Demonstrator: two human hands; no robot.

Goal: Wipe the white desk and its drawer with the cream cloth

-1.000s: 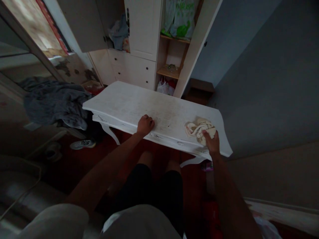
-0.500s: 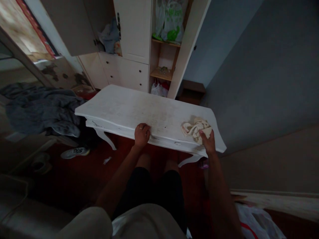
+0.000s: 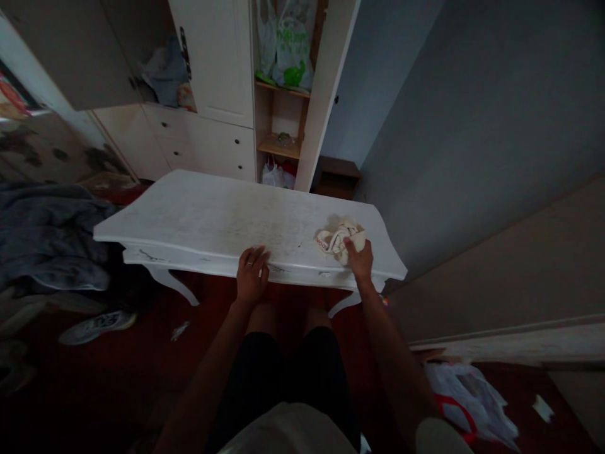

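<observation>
A long white table (image 3: pixel 198 208) with a curved front edge and thin curved legs stands before me. Grey-brown smudges mark the middle of its top. My right hand (image 3: pixel 361 257) grips a crumpled cream cloth (image 3: pixel 343 238) with reddish lettering, pressed on the tabletop near the right end. At the middle of the front edge rests my left hand (image 3: pixel 252 274), fingers spread over the rim and a ring on one of them. It holds no loose thing.
Behind the table stands a white wardrobe (image 3: pixel 212 63) with open doors and plastic bags (image 3: pixel 293 53) on a shelf. Dark clothes (image 3: pixel 47 233) are heaped at left, near a shoe (image 3: pixel 99 326) on the red floor. A plastic bag (image 3: pixel 472 397) lies at lower right.
My view has turned to the right, so the table sits further left in it. The cloth under my right hand has shifted slightly left along the tabletop. My left fingers look more spread.
</observation>
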